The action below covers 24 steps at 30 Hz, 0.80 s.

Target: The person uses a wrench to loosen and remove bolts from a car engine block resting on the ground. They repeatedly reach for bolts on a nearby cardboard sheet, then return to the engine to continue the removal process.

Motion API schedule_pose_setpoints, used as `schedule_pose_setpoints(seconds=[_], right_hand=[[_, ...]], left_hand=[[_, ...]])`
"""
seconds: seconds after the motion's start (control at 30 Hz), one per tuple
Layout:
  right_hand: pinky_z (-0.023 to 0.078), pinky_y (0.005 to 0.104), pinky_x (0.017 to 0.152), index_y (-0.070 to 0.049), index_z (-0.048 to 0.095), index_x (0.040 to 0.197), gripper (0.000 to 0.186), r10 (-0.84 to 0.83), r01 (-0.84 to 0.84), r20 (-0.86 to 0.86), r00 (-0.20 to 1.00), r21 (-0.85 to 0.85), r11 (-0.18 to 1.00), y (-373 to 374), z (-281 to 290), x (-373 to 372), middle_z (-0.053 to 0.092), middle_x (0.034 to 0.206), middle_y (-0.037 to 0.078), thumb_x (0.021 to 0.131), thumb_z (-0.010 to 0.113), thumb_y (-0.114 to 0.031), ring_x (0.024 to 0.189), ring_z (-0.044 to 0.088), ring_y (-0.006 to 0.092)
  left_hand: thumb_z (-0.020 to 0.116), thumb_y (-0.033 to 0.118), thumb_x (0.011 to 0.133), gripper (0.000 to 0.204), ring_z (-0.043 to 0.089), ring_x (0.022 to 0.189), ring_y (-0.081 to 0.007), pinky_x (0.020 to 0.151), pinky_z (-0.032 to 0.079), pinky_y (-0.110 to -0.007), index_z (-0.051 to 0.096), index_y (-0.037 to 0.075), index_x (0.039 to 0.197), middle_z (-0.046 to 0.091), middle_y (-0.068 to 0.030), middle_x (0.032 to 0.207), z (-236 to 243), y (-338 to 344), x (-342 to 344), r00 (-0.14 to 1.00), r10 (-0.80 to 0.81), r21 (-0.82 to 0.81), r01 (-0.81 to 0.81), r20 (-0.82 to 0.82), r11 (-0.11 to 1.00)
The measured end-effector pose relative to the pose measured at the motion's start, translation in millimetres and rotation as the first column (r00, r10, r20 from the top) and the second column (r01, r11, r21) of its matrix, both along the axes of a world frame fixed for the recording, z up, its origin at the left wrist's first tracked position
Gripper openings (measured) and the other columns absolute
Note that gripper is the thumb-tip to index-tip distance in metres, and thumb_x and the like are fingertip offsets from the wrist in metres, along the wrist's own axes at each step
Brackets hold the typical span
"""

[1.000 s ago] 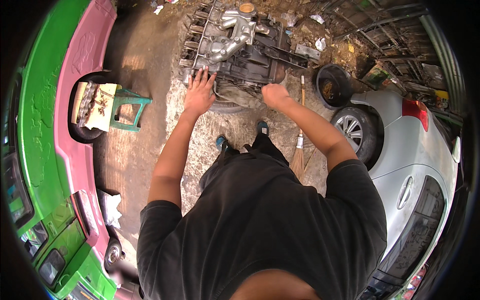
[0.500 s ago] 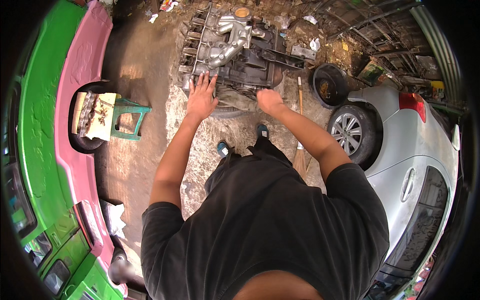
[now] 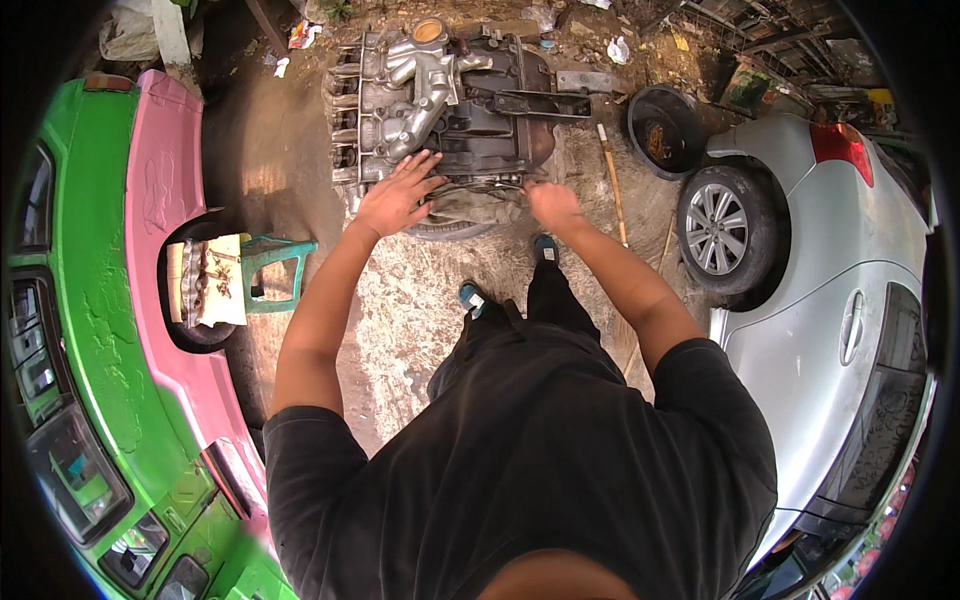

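Note:
A grey and black car engine [image 3: 440,95] lies on the dirt ground ahead of me, resting on an old tyre [image 3: 450,228]. My left hand [image 3: 397,193] lies flat with spread fingers on the engine's near edge, beside the silver intake pipes. My right hand [image 3: 550,203] is curled at the engine's lower right edge; whether it grips a part cannot be made out. My feet stand just behind the tyre.
A green and pink vehicle [image 3: 110,300] runs along the left. A teal stool [image 3: 275,272] with a metal part on it stands beside that vehicle. A silver car [image 3: 830,300] is on the right, with a black basin [image 3: 662,130] and a wooden stick [image 3: 610,180] near it.
The view has shifted slightly; both hands stay on the engine's near edge, the right hand a little lower.

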State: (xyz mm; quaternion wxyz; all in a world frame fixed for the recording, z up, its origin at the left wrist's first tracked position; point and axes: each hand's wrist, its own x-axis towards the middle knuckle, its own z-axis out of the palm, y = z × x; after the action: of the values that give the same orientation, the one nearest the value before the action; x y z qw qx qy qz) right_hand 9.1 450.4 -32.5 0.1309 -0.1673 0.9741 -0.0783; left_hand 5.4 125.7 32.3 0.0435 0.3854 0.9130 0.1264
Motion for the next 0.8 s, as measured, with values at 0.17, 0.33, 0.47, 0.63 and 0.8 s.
schedule_pose_setpoints(seconds=[0.17, 0.33, 0.47, 0.63, 0.8], right_hand=[[0.054, 0.0492, 0.073, -0.01, 0.06, 0.109, 0.028, -0.17, 0.181, 0.091, 0.981, -0.141, 0.973, 12, -46, 8, 0.071, 0.094, 0.017, 0.102, 0.043, -0.031, 0.087, 0.068, 0.0383], [0.05, 0.052, 0.08, -0.011, 0.06, 0.112, 0.04, -0.339, 0.425, 0.274, 0.9, -0.379, 0.822, -7, -109, 10, 0.068, 0.103, 0.02, 0.104, 0.038, -0.043, 0.097, 0.063, 0.0425], [0.046, 0.0535, 0.083, -0.013, 0.061, 0.118, 0.049, -0.428, 0.605, 0.428, 0.796, -0.554, 0.572, -43, -152, 30, 0.067, 0.099, 0.022, 0.102, 0.037, -0.053, 0.097, 0.061, 0.0456], [0.042, 0.0507, 0.092, -0.004, 0.061, 0.117, 0.053, -0.412, 0.628, 0.477, 0.776, -0.638, 0.445, -44, -151, 52, 0.06, 0.117, 0.024, 0.102, 0.043, -0.051, 0.107, 0.055, 0.0452], [0.046, 0.0457, 0.083, -0.003, 0.061, 0.113, 0.042, -0.348, 0.564, 0.474, 0.809, -0.458, 0.687, 1, -115, 64, 0.062, 0.098, 0.021, 0.102, 0.048, -0.042, 0.095, 0.061, 0.0383]], left_hand=[[0.059, 0.026, 0.09, 0.047, 0.025, 0.148, -0.0283, 0.122, 0.022, -0.043, 0.055, 0.008, 0.134, 0.034, -0.0112, 0.156, 0, 2, -3, 0.999, -0.038, -0.1, 0.041, 0.029, 0.994], [0.057, 0.031, 0.091, 0.05, 0.024, 0.148, -0.0282, 0.123, 0.02, -0.043, 0.053, 0.008, 0.136, 0.033, -0.0121, 0.157, -3, 3, -5, 0.998, -0.05, -0.204, 0.059, 0.046, 0.977], [0.057, 0.03, 0.09, 0.053, 0.022, 0.149, -0.0278, 0.123, 0.019, -0.043, 0.052, 0.008, 0.137, 0.03, -0.0117, 0.158, -6, 3, -8, 0.994, -0.073, -0.196, 0.088, 0.08, 0.977], [0.058, 0.029, 0.089, 0.054, 0.022, 0.149, -0.0279, 0.123, 0.018, -0.043, 0.051, 0.006, 0.138, 0.031, -0.0125, 0.157, -5, 4, -9, 0.995, -0.022, -0.169, 0.039, 0.096, 0.985], [0.059, 0.028, 0.088, 0.057, 0.024, 0.148, -0.0288, 0.123, 0.018, -0.043, 0.049, 0.006, 0.14, 0.034, -0.0132, 0.156, -2, 2, -6, 0.998, -0.012, -0.098, 0.019, 0.065, 0.995]])
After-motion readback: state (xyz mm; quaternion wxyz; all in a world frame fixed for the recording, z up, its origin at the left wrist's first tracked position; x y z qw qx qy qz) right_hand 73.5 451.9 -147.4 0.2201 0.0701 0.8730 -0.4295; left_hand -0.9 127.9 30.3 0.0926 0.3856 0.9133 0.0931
